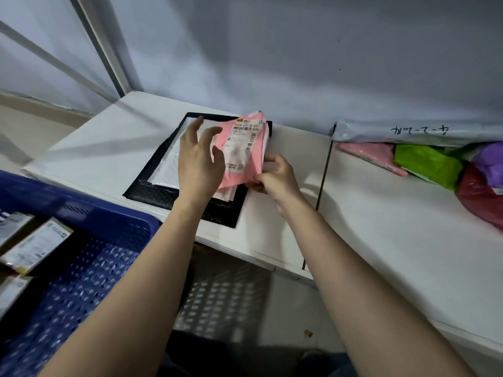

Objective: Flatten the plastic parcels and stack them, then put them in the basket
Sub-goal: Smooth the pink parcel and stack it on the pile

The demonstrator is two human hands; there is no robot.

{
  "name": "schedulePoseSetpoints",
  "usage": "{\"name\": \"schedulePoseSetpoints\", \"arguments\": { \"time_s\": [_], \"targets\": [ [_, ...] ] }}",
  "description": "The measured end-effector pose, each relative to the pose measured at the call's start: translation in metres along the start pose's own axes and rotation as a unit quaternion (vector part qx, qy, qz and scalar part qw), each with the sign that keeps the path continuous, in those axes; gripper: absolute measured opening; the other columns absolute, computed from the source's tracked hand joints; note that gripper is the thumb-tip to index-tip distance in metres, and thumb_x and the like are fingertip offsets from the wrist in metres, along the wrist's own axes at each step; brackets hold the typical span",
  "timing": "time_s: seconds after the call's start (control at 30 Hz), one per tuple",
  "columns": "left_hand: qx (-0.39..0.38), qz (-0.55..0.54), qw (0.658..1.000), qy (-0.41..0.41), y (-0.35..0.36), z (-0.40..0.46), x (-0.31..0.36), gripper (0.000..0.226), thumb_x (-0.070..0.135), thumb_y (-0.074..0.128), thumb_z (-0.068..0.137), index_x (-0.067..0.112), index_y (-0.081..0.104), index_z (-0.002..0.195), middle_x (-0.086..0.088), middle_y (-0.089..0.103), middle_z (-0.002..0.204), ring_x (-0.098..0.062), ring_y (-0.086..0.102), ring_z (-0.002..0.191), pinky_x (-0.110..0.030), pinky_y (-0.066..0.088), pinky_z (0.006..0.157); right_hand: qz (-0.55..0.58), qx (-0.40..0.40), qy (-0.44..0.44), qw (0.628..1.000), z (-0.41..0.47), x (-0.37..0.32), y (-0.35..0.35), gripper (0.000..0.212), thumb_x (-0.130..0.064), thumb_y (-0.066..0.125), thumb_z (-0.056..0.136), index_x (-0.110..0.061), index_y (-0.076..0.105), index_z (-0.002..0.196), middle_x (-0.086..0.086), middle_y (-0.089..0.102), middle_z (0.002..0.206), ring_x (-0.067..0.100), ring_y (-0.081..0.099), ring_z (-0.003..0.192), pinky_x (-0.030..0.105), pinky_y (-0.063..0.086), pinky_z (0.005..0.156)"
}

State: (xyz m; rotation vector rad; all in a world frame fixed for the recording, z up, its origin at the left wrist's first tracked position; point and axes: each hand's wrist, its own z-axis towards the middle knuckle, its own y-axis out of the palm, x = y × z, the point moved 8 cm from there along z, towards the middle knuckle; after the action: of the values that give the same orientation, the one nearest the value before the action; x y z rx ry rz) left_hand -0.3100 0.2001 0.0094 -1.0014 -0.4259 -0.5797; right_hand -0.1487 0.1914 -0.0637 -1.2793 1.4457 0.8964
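A: Far left? 
B: A blue perforated basket (89, 240) was seen, boxes lying inside. 
A: Then the stack? 
B: A black mailer (152, 195) was laid on the white table (89, 148), a white parcel (168, 164) on it. The left hand (197, 164) was spread, fingers apart, against a pink parcel (245, 148). 
A: Right hand? 
B: The right hand (275, 178) was pinched on the pink parcel's lower corner. 
A: Far right? 
B: Pink, green, purple and red parcels (424, 161) were piled.
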Motion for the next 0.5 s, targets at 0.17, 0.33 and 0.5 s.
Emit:
{"name": "schedulePoseSetpoints", "arguments": {
  "time_s": [0.17, 0.33, 0.5],
  "targets": [
    [-0.050, 0.125, 0.991, -0.011, 0.002, -0.017, -0.032, 0.034, 0.017, 0.050, 0.089, 0.010, 0.057, 0.121, -0.014, 0.045, 0.136, -0.035, 0.043, 0.124, -0.048, 0.039, 0.095, 0.117, 0.005, 0.044, 0.992, 0.008, 0.014, 0.046, 0.031, 0.008, 0.059, 0.081, -0.023, 0.055, 0.077, 0.016, 0.065, 0.099, 0.032, 0.065, 0.079, 0.031, 0.055, 0.059],
    [-0.097, 0.163, 0.981, -0.052, 0.010, -0.026, -0.058, 0.033, 0.026, 0.043, 0.095, 0.014, 0.055, 0.124, -0.008, 0.046, 0.136, -0.031, 0.041, 0.124, -0.045, 0.036, 0.094, 0.136, -0.010, 0.069, 0.988, 0.009, 0.028, 0.076, 0.035, 0.012, 0.050, 0.085, -0.023, 0.054, 0.080, 0.011, 0.063, 0.097, 0.023, 0.064, 0.072, 0.024, 0.053, 0.053],
    [-0.146, 0.155, 0.975, -0.061, 0.022, -0.030, -0.069, 0.037, 0.029, 0.035, 0.098, 0.022, 0.049, 0.131, -0.004, 0.044, 0.140, -0.029, 0.039, 0.128, -0.044, 0.033, 0.100, 0.187, -0.034, 0.064, 0.980, 0.010, 0.021, 0.089, 0.031, 0.010, 0.054, 0.087, -0.019, 0.055, 0.076, 0.009, 0.063, 0.090, 0.017, 0.061, 0.065, 0.020, 0.055, 0.056]
  ]
}}
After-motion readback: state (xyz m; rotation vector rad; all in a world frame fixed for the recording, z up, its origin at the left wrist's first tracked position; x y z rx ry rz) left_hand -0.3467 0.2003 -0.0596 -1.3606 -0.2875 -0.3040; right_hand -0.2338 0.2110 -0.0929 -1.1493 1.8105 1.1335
